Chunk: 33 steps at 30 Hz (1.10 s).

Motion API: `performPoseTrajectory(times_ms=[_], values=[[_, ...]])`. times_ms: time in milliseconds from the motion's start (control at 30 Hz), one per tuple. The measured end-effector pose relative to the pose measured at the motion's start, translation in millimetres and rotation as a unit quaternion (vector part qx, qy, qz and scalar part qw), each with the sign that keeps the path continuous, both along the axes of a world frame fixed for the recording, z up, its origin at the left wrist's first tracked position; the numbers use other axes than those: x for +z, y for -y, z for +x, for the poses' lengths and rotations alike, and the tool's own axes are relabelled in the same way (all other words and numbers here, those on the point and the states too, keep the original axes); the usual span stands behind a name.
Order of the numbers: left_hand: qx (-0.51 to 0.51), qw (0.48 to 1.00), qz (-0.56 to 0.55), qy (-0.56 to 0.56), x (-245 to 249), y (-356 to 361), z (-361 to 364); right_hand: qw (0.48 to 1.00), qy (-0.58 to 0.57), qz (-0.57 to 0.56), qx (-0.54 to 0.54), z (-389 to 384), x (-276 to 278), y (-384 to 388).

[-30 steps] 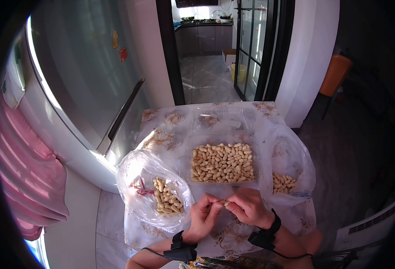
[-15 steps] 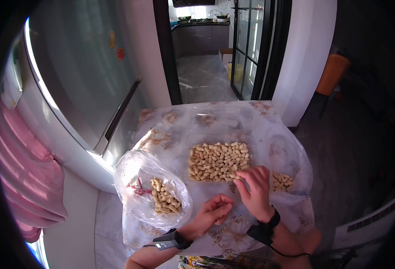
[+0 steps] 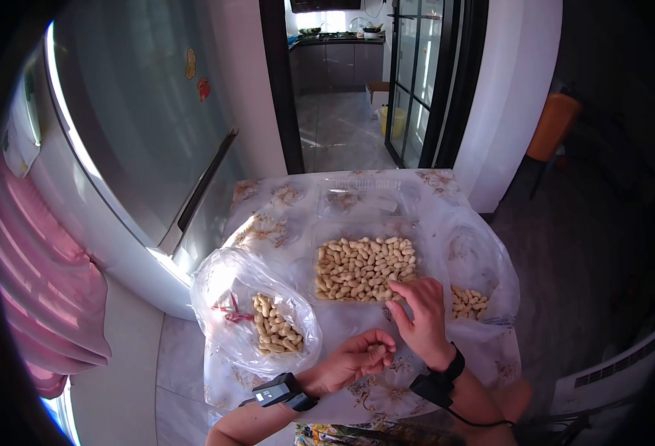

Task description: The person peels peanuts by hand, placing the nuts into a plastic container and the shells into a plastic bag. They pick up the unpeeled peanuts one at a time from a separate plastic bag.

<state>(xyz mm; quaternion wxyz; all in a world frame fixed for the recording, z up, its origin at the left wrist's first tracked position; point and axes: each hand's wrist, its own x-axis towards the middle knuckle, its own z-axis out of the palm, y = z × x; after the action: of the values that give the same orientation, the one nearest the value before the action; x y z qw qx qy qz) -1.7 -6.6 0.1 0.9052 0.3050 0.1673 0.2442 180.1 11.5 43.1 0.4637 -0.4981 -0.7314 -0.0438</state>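
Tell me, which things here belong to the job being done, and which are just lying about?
Part of the job, as far as I can judge:
- peanuts
- clear container holding them
- left bag and right bag, peanuts in each
- left hand and right hand

Just around:
- orange chair
- yellow bucket
- pink curtain

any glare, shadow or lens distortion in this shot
Head view: glare washes out part of the left plastic bag; the wide lens bows the fridge edge and blackens the corners; the far right sinks into shadow; the boxed peanuts stay readable.
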Motion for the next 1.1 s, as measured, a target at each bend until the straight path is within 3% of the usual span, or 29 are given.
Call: performPoseTrajectory(times_ms=[200,367,567,633,867,1000,1100], values=[[0.056,0.998,-0.013,0.005,2,-3,0,0.994,-0.005,0.034,0.1,3,0,1],[0.068,0.997,0.021,-0.015,0,-6,1,0.995,-0.029,0.03,0.09,5,3,1],[0.067,0.997,0.034,-0.034,-2,-6,0,0.995,-0.052,-0.067,0.054,14,37,3],[0.062,0.997,0.038,-0.033,-1,-5,0,0.989,0.038,-0.121,0.079,19,49,2],[0.059,0.997,0.05,-0.021,-4,-4,0,0.958,0.154,-0.224,0.094,15,51,3],[0.055,0.997,0.054,-0.021,-5,-3,0,0.954,0.146,-0.229,0.13,12,38,-11],[0.052,0.997,0.055,-0.024,-5,-2,0,0.924,0.175,-0.302,0.156,8,30,-30]])
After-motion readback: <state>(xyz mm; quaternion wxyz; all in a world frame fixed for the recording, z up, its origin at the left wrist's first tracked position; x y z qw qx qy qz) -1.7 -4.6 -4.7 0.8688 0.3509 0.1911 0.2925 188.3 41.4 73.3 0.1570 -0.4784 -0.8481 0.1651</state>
